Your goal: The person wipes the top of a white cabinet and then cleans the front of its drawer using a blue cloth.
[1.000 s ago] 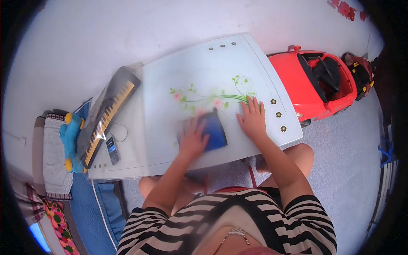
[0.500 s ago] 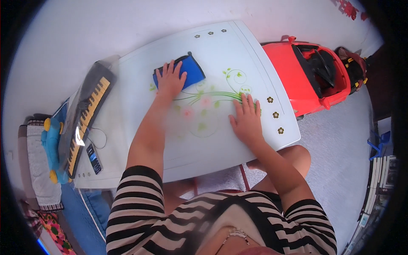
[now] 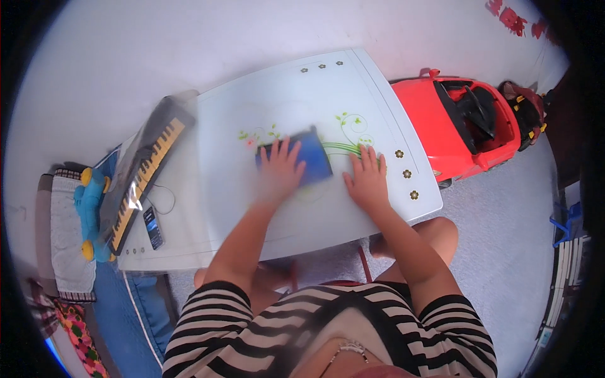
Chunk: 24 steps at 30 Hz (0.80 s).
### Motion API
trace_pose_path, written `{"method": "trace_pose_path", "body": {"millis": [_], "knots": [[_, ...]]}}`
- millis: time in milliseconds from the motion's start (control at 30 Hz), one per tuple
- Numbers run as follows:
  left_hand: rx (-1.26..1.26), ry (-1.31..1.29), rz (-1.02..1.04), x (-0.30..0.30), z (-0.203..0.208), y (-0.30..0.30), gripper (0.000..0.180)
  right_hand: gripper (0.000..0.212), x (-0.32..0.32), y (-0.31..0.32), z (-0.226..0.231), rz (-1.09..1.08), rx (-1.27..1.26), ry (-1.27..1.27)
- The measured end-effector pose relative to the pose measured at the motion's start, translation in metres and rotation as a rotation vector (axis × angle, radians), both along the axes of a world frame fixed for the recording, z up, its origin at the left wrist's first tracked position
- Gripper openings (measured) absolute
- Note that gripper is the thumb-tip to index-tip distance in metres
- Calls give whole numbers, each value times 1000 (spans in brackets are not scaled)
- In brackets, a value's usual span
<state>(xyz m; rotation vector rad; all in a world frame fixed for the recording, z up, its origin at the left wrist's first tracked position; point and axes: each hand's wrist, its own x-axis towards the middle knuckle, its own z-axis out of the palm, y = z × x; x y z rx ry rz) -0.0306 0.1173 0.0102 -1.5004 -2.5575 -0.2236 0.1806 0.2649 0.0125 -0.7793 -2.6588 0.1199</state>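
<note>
A blue cloth (image 3: 309, 157) lies on the white glass table (image 3: 271, 88), which has a green and pink flower pattern. My left hand (image 3: 279, 171) presses flat on the cloth, fingers spread, and is blurred by motion. My right hand (image 3: 367, 179) rests flat on the table surface just right of the cloth, fingers apart, holding nothing.
A toy keyboard in a plastic sleeve (image 3: 142, 170) lies along the table's left edge, with a small dark phone (image 3: 153, 227) near it. A red ride-on toy car (image 3: 469, 123) stands right of the table. A blue and yellow toy (image 3: 88, 211) sits on a grey cushion at left.
My left hand has dragged the blue cloth from the far side of the table back toward me and to the right. My right hand stays planted on the table.
</note>
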Motion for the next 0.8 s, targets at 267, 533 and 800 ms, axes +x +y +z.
{"method": "trace_pose_path", "body": {"millis": [267, 533, 800], "knots": [[-30, -104, -24, 106, 6, -97, 62, 60, 2, 4, -9, -10, -22, -18], [6, -150, 48, 66, 7, -87, 60, 56, 3, 3, -11, 17, -19, 52], [-3, 36, 140, -59, -11, -20, 59, 55, 2, 0, -3, 33, -25, 21]]}}
